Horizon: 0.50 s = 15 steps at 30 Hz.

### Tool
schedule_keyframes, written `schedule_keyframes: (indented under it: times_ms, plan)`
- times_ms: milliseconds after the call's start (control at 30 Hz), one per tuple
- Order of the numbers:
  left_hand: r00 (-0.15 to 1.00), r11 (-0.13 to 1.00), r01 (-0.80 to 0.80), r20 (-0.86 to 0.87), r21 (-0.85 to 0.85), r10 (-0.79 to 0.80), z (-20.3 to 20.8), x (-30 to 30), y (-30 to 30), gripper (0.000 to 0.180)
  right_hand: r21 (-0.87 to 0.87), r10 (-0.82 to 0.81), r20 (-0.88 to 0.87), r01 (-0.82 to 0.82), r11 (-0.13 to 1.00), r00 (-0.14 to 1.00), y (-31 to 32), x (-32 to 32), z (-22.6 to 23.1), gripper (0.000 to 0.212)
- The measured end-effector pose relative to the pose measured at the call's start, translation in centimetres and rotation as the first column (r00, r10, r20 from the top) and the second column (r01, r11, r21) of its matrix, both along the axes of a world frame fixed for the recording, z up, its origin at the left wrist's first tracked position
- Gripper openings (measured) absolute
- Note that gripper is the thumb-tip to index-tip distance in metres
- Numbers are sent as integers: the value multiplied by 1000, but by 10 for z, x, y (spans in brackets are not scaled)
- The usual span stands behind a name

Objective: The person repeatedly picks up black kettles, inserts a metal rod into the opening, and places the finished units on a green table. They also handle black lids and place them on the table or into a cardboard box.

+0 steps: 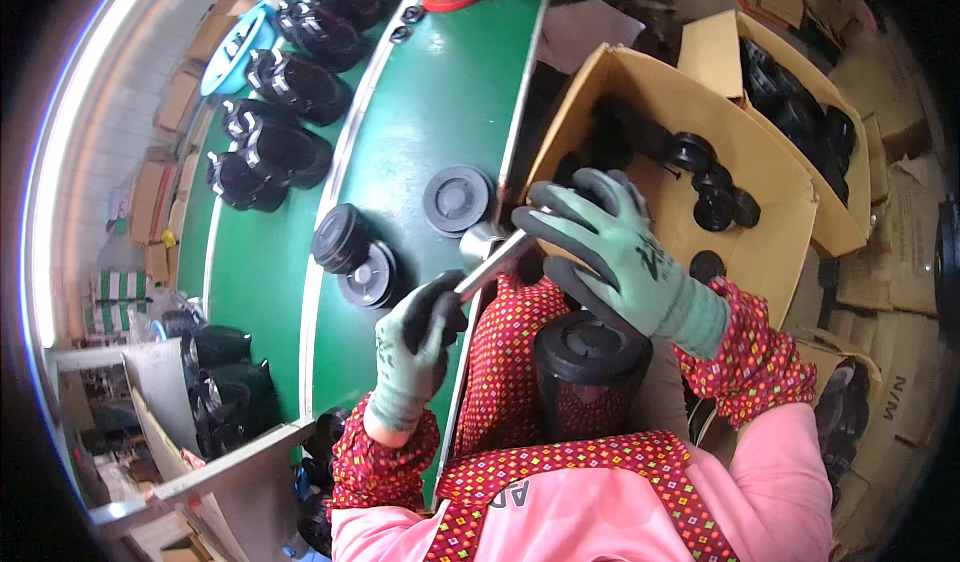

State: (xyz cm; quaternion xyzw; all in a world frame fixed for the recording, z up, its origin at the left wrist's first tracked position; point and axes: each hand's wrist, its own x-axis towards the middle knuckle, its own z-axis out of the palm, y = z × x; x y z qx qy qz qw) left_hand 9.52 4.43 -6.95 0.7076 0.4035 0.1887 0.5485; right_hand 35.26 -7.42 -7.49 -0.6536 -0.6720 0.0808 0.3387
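My left hand, in a green and black work glove, is closed around the lower end of a shiny metal tube. The tube slants up to the right. My right hand, gloved the same way, has its fingers spread at the tube's upper end, which they partly cover. A flared metal piece shows beside the tube; whether the two are joined I cannot tell. Below my right hand, a dark glossy canister with a round black top stands upright at my lap.
Round black parts lie on the green bench, with a stacked pair to their left. Glossy black housings line its far left. Right of the bench stands a cardboard box with black parts inside; another box is behind it.
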Motion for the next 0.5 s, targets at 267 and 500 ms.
schedule_keyframes:
  times_ms: [267, 500]
  plan:
    - [937, 933, -349, -49, -90, 346, -125, -142, 0, 44, -209, 309, -429, -426, 880, 849, -82, -14, -2, 97]
    - [891, 811, -217, -229, 544, 392, -128, -173, -11, 59, -216, -95, -765, -115, 970, 637, -81, -9, 8, 53]
